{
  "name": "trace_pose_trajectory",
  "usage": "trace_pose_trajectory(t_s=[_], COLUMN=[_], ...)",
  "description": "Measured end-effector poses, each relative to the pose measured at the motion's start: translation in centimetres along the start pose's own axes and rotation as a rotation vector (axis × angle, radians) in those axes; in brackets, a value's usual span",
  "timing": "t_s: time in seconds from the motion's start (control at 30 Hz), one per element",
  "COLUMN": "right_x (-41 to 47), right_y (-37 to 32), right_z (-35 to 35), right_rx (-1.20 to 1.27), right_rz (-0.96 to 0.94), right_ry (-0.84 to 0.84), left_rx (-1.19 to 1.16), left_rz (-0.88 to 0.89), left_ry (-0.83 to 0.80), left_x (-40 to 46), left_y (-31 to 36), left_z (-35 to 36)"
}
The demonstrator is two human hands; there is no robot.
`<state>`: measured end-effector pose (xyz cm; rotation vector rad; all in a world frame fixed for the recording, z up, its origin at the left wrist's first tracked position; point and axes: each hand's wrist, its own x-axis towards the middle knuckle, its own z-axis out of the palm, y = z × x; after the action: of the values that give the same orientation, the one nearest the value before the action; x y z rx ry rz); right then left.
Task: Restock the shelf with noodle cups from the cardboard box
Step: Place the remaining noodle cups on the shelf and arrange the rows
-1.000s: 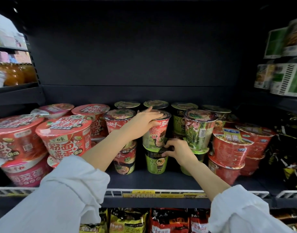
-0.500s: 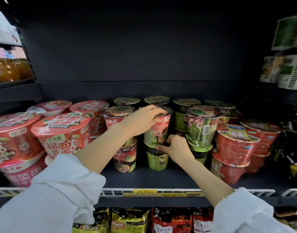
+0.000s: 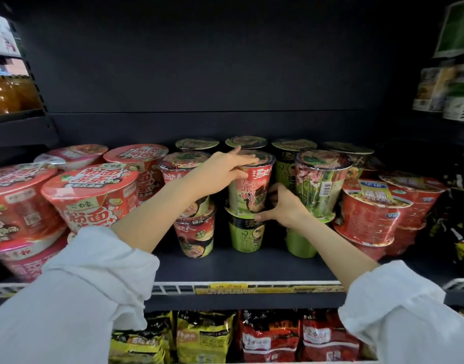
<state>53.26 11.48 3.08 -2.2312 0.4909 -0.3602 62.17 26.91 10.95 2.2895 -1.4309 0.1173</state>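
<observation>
We see the left hand point(image 3: 225, 171) laid over the lid of a red noodle cup point(image 3: 252, 189), thumb curled against its side and index finger lifted, while the right hand point(image 3: 283, 207) pinches the cup's base between thumb and curled fingers. The cup stands upright on a green noodle cup point(image 3: 248, 236) in the middle of the dark shelf point(image 3: 252, 266); both grips are closed on it. Large red bowls point(image 3: 91, 198) stand to the left, a green-pink cup point(image 3: 321, 185) just to the right, and noodle packets point(image 3: 270, 337) on the tier below.
</observation>
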Motion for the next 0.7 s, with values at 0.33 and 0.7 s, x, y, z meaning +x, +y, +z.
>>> trace_pose_trajectory(t_s=[0.33, 0.7], right_x=[0.1, -0.7], right_y=[-0.3, 0.2], right_z=[1.6, 2.0], right_rx=[-0.019, -0.061], right_rz=[-0.046, -0.076], right_ry=[-0.061, 0.033], left_rx=[0.307, 0.091], left_rz=[0.015, 0.021], left_ry=[0.030, -0.048], left_x=[1.2, 0.1], left_y=[1.8, 0.4], left_z=[-0.3, -1.5])
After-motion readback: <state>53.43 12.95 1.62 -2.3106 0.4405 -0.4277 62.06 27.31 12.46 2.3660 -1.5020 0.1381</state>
